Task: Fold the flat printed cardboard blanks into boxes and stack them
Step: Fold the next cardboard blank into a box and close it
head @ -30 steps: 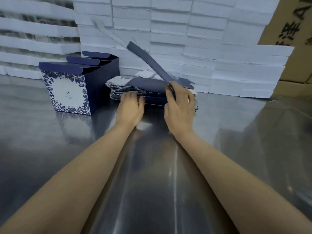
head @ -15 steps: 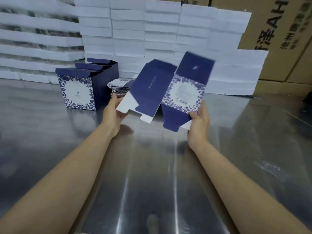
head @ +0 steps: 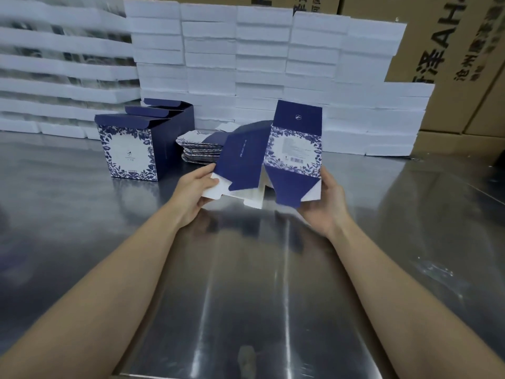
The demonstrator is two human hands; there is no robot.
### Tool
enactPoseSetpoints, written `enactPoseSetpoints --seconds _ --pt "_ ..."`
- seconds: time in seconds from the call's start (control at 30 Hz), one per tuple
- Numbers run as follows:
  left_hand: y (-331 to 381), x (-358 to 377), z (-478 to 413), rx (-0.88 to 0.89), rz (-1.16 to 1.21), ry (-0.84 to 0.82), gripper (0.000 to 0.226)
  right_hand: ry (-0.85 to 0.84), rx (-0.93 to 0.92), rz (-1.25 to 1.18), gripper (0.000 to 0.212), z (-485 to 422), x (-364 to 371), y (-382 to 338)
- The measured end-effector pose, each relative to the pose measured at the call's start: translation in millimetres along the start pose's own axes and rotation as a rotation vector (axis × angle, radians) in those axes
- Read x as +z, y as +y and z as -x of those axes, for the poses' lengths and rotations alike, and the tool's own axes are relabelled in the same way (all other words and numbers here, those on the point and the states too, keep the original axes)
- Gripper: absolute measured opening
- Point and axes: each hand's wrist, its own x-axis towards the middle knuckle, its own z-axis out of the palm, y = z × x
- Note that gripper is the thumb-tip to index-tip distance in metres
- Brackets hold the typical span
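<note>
I am holding one printed cardboard blank (head: 273, 157) up off the steel table (head: 246, 283), in front of me and between my two hands. Its long axis is running nearly upright. The rounded top flaps are pointing up toward the wall of white foam slabs (head: 262, 64), and the notched bottom flaps are pointing down at me. The blank is opening along a crease into a shallow V. The left panel is plain navy with a thin line of print and is leaning left. The right panel is showing a blue floral border, a pale label and a barcode. The bottom flaps are showing their white, unprinted inner side.

My left hand (head: 195, 191) is pinching the lower left corner, thumb on the front and fingers tucked behind. My right hand (head: 326, 203) is gripping the lower right edge, thumb lying up along it and fingers curling behind the flap. Both forearms are reaching forward, bare, converging on the blank.

Beyond my left hand, a stack of flat blanks (head: 202, 149) is lying on the table. Just to its left, folded boxes (head: 131, 149) are standing in a row with their top flaps open. Brown cartons (head: 451, 36) are rising at the back right.
</note>
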Motion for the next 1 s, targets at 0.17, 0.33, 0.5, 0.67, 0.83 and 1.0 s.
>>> enactPoseSetpoints --seconds 0.17,0.33,0.5,0.67,0.83,1.0 --pt "-4.7 12.7 2.3 0.008 -0.142 -0.158 0.022 -0.096 -0.013 0.215 0.057 0.2 8.1 13.6" --pt "-0.3 34.8 8.4 -0.073 0.098 -0.112 0.043 -0.083 -0.283 0.980 0.069 3.1 18.5 31.4" --pt "-7.0 26.3 15.2 -0.177 0.134 -0.056 0.038 -0.166 -0.339 1.593 0.055 4.7 21.0 46.2" --pt "0.6 24.9 16.0 -0.269 0.219 -0.226 0.057 -0.293 -0.177 1.909 0.048 1.4 23.0 58.8" --pt "-3.0 19.6 7.1 -0.335 0.340 -0.228 0.067 -0.276 -0.212 1.911 0.050 0.6 20.8 60.4" --pt "-3.9 25.1 8.4 -0.320 0.522 -0.285 0.072 0.109 -0.420 1.185 0.045 -3.0 18.8 43.9"
